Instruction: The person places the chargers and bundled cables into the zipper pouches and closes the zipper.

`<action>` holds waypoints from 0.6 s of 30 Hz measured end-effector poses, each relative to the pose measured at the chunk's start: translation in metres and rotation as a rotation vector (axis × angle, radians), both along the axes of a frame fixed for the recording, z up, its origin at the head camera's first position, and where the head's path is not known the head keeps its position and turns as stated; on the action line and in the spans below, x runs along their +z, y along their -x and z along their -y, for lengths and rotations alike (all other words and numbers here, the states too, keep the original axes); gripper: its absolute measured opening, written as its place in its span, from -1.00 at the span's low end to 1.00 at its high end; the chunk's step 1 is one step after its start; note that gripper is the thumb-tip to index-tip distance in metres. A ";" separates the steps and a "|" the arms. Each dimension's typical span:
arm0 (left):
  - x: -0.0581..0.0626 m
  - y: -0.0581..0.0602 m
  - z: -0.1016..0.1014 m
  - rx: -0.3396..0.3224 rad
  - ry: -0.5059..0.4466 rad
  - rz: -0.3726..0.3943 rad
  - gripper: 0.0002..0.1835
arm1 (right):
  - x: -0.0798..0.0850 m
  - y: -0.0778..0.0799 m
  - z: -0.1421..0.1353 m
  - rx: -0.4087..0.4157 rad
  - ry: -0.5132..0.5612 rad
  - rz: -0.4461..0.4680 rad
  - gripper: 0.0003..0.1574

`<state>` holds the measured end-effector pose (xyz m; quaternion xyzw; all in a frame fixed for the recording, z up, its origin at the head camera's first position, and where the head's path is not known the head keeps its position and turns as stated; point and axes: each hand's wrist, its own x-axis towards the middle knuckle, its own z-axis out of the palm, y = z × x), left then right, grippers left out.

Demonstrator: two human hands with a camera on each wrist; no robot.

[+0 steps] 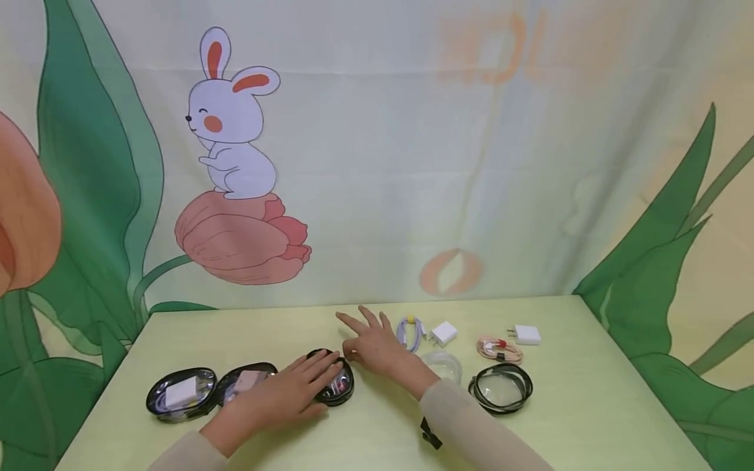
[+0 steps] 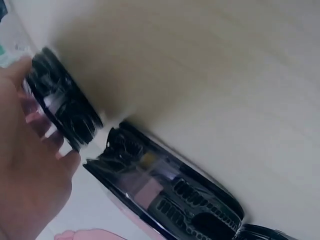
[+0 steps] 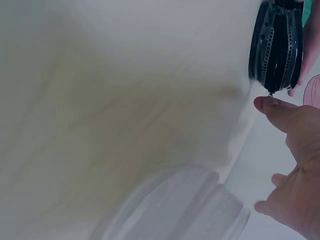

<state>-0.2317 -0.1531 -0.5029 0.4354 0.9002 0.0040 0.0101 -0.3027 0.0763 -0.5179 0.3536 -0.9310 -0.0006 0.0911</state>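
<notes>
Well, from where I stand, the case sits on the surface in front of the person, just to the right of two similar ones, of which the outermost, the end case, shows a white block inside. The left hand lies over the case with its fingers stretched out across the top, pressing rather than wrapping round it. The right hand is at the far edge, and its thumb and forefinger look to be pinched on the zip pull, the other fingers spread clear of it.

I'd guess the case is light, with a clear, smooth skin that could slide under dry fingertips, and a black rim that should be the stiffer part. The panels probably dent if pushed hard, so a broad, gentle palm seems better than a poking finger. To lift it, I'd take it by the rim on both sides; to work the zip, I'd steady the rim near the pull and draw along the edge, since it seems light enough to skid. Nothing about it strikes me as fragile.
</notes>
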 end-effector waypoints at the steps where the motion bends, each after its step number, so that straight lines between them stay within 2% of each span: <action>1: -0.003 0.000 0.000 0.003 -0.002 -0.018 -0.26 | -0.001 -0.001 -0.002 0.000 -0.006 -0.008 -0.93; 5: -0.006 -0.003 -0.005 0.036 0.007 -0.106 -0.36 | 0.000 -0.011 -0.010 0.011 -0.008 -0.010 -0.87; 8: -0.004 -0.006 -0.011 0.090 0.018 -0.143 -0.38 | 0.003 -0.021 -0.017 0.028 -0.007 0.020 -0.85; 14: -0.001 -0.011 -0.025 0.206 0.022 -0.156 -0.38 | 0.007 -0.035 -0.025 0.037 0.041 0.107 -0.94; 18: 0.004 -0.011 -0.027 0.264 0.046 -0.143 -0.32 | 0.002 -0.033 -0.021 -0.014 0.069 0.080 -0.93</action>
